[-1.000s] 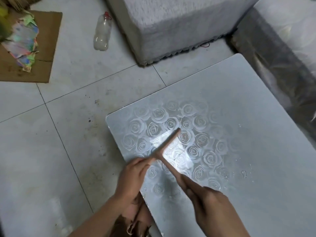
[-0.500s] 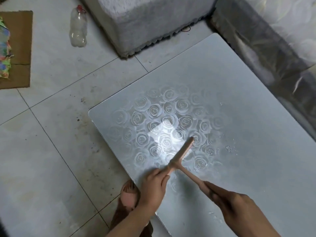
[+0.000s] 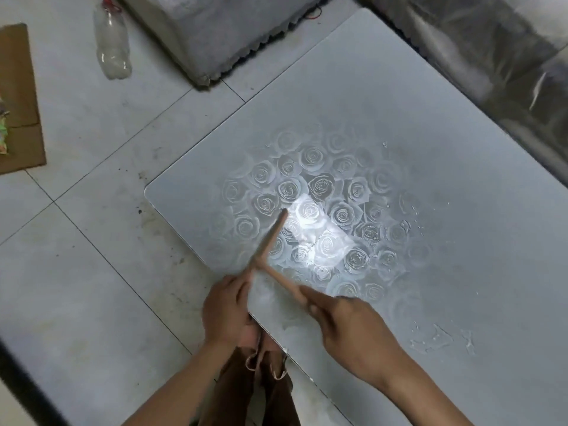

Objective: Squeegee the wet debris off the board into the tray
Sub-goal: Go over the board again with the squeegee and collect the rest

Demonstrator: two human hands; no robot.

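Squeegee [image 3: 272, 235] is low over the near left part of the board [image 3: 430, 142]. It is a T-shaped wooden tool, and its blade runs from the bright glare on the rose pattern back toward the board's near left edge. I cannot tell whether the blade presses on the surface, because the picture is blurred there.

I see 2 hands on it. The left hand [image 3: 226, 305] sits right at the board's edge, fingers curled round the near end of the blade. The right hand [image 3: 347, 324] is over the board, fingers wrapped round the end of the handle [image 3: 282, 281], which slants from the blade's middle toward it.

The board is pale grey with rounded corners, and the tiled floor [image 3: 76, 272] shows along its left side. Water beads [image 3: 408, 224] dot the surface to the right of the rose patch. Wet smears [image 3: 442, 339] with pale bits lie near the right hand, on its right.

Below the hands I see brown trousers [image 3: 255, 392]. A clear plastic bottle [image 3: 112, 41] lies on the floor at far left, well apart from the board. A cardboard sheet [image 3: 18, 96] lies at the left edge. A grey fabric-covered block [image 3: 221, 26] stands beyond the board's far side. Furniture under a clear plastic sheet [image 3: 491, 56] runs along the board's right side.
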